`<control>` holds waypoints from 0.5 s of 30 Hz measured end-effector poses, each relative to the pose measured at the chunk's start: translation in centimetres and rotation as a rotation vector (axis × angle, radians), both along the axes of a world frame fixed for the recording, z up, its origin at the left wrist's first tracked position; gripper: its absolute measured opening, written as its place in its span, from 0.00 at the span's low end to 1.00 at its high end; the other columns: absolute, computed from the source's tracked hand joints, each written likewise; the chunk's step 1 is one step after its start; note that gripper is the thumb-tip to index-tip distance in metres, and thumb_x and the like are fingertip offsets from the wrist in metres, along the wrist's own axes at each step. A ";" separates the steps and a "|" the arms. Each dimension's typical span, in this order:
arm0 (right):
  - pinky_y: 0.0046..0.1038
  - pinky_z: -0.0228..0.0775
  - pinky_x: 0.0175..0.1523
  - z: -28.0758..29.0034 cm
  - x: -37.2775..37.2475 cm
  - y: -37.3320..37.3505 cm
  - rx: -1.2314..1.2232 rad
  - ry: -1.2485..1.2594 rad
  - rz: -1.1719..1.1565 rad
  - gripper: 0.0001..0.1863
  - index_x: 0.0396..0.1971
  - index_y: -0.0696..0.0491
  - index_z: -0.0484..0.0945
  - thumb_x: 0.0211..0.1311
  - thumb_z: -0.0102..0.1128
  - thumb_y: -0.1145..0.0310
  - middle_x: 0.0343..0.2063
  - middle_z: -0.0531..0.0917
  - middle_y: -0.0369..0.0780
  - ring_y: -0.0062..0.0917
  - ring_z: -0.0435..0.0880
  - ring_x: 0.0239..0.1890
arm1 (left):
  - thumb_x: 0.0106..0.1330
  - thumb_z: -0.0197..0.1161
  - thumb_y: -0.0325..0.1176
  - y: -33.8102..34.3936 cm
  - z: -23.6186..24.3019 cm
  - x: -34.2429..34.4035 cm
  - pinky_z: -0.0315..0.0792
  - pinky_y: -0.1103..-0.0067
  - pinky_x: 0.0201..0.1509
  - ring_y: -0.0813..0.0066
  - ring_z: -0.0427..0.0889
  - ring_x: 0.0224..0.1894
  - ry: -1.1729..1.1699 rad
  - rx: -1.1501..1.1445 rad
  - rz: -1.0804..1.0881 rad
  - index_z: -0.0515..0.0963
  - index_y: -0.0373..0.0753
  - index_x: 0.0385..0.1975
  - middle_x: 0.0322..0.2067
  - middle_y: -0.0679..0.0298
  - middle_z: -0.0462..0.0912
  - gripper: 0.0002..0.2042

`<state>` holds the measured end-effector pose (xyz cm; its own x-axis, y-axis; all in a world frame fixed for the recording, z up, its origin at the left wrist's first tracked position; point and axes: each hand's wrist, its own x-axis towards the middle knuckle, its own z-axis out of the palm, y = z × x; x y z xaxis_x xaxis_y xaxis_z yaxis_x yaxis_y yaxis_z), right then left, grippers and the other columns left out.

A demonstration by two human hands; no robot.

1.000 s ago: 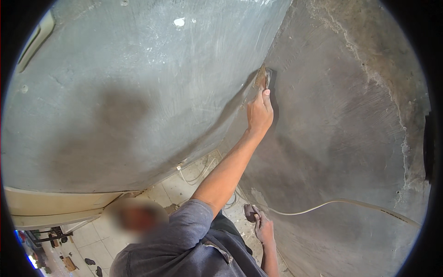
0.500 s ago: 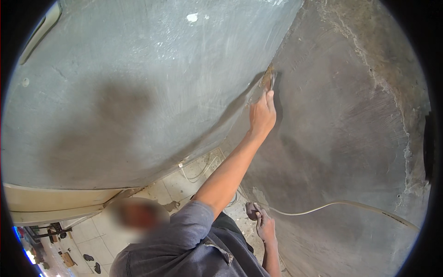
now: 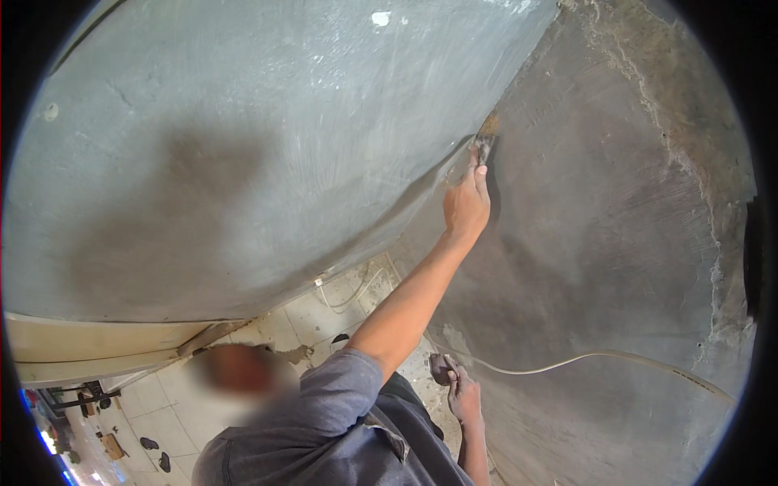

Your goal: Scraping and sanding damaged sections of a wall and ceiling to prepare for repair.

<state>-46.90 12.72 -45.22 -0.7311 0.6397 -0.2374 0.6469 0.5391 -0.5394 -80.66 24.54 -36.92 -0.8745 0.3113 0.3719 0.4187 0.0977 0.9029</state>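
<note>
My left hand (image 3: pixel 468 198) is raised at the corner where a pale grey wall meets a darker grey wall. Its fingers close on a small flat scraper (image 3: pixel 485 147), smeared with grey, which lies against the wall. Just above the blade is a brownish patch (image 3: pixel 491 124) in the corner seam. Lower down, my right hand (image 3: pixel 464 397) grips a small, dark, rounded piece (image 3: pixel 442 368) in front of the darker wall. Its exact kind cannot be made out.
A pale cable (image 3: pixel 596 354) runs across the darker wall (image 3: pixel 583 235). Below lies a tiled floor (image 3: pixel 166 433) with a thin white cord (image 3: pixel 350 304) and dark shoes (image 3: pixel 165 462). A cream ledge (image 3: pixel 105 344) edges the pale wall (image 3: pixel 348 146). A blurred patch hides part of the lower left.
My left hand has shifted slightly right along the corner. The scraper has turned, so its flat face shows more. My right hand holds its dark piece in nearly the same place.
</note>
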 end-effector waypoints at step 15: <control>0.51 0.71 0.36 0.7 0.2 -1.0 0.005 -0.045 -0.035 0.12 0.44 0.54 0.76 0.73 0.49 0.62 0.30 0.82 0.56 0.56 0.81 0.34 | 0.77 0.45 0.41 -1.4 -1.2 -0.6 0.77 0.60 0.40 0.46 0.85 0.37 -0.161 -0.264 -0.129 0.71 0.39 0.64 0.36 0.44 0.85 0.21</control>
<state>-46.74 11.69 -44.47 -0.6970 0.6658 -0.2664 0.6890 0.5188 -0.5061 -81.25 23.17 -38.08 -0.8626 0.4905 0.1235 0.2965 0.2924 0.9092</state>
